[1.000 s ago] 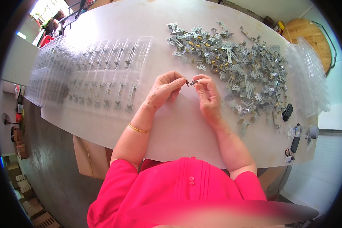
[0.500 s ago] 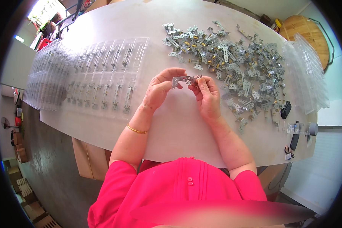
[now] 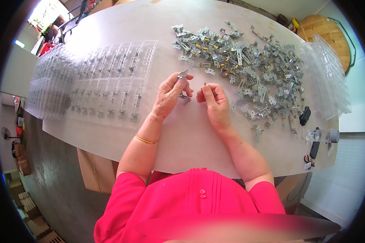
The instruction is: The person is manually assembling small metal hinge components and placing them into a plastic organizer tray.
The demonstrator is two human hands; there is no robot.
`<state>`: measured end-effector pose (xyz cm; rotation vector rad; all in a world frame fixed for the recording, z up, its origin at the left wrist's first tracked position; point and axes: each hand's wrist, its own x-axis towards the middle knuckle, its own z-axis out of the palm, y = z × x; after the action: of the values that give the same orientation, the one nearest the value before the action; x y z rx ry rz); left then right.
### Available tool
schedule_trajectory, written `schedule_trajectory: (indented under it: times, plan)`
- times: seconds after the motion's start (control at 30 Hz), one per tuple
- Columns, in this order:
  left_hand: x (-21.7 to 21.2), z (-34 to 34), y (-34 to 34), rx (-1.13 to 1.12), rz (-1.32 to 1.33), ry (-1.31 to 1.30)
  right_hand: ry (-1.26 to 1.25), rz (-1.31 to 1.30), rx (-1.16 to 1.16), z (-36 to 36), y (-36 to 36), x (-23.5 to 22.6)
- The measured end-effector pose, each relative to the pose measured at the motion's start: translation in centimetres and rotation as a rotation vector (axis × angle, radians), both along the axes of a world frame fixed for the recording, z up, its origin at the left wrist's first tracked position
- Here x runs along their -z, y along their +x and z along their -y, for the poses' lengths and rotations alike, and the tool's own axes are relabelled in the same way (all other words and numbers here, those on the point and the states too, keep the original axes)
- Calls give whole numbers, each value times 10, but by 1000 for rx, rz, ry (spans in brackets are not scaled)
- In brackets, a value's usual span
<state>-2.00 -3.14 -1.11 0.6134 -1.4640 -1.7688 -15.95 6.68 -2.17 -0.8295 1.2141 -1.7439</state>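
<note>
My left hand (image 3: pixel 168 95) is closed round a small silver metal bracket (image 3: pixel 183 74). One end sticks up past the thumb, and the other shows below the fingers. A short way to the right, my right hand (image 3: pixel 215 104) is apart from the bracket, with thumb and forefinger pinched together. A tiny dark tip shows above that pinch, too small to name. Beyond my right hand spreads a loose heap of similar metal brackets (image 3: pixel 241 60), some with brass-coloured parts. On the left lies a clear plastic tray (image 3: pixel 149 60) with brackets set in two rows.
Stacked clear trays (image 3: pixel 44 87) stand at the table's left edge, and more clear plastic trays (image 3: pixel 326 77) lie at the right. A black object (image 3: pixel 305 116), a clear bottle with a grey cap (image 3: pixel 333 136) and a dark key fob (image 3: pixel 314 150) lie near the right edge.
The bracket, earlier held level between both hands, now stands upright in my left hand. My right hand has come off it and moved slightly down.
</note>
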Motion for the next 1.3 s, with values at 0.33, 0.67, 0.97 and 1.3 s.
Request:
schedule_trajectory:
  times: [0.33,0.67,0.97,1.3]
  plan:
    - [-13,-7,-3,2,272,-35,42,-134,-37,-5,3,-12]
    - [-10,-8,-4,-119,412,-350,56,-226,24,-4,3,-10]
    - [-6,-9,-6,-165,473,-670,13,-304,34,-2,1,-8]
    - [-1,-10,-8,-151,530,-891,-18,-503,129,1,-1,-2]
